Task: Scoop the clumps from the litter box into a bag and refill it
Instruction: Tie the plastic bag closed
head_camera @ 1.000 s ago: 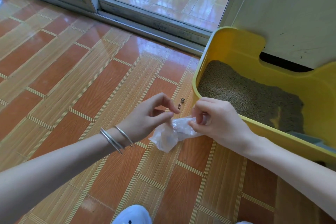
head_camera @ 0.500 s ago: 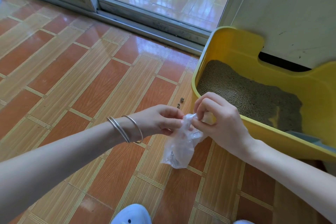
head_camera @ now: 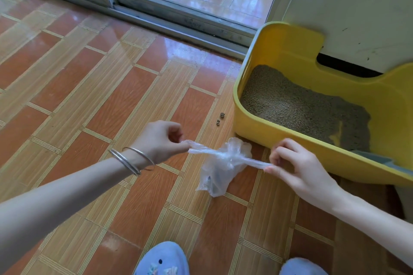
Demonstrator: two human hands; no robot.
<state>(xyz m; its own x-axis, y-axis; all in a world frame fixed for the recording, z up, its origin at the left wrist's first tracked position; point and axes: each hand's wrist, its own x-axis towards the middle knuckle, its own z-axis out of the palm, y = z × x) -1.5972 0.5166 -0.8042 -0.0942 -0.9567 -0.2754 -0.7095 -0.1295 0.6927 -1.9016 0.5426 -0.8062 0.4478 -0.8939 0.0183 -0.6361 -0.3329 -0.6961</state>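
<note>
Left grip [head_camera: 164, 140] and right grip [head_camera: 297, 168] pinch bag [head_camera: 220, 172], contents indistinct.

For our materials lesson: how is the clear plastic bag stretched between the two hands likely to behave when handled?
Probably floppy: the bag sags below where the left hand and right hand pinch it. Likely light: fingertip pinches alone hold it.

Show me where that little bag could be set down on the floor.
The wide tiled floor between the sliding door track and the left hand is bare. So is the strip between the bag and the slippers. Tight beside the litter box, where spilled bits lie.
</note>
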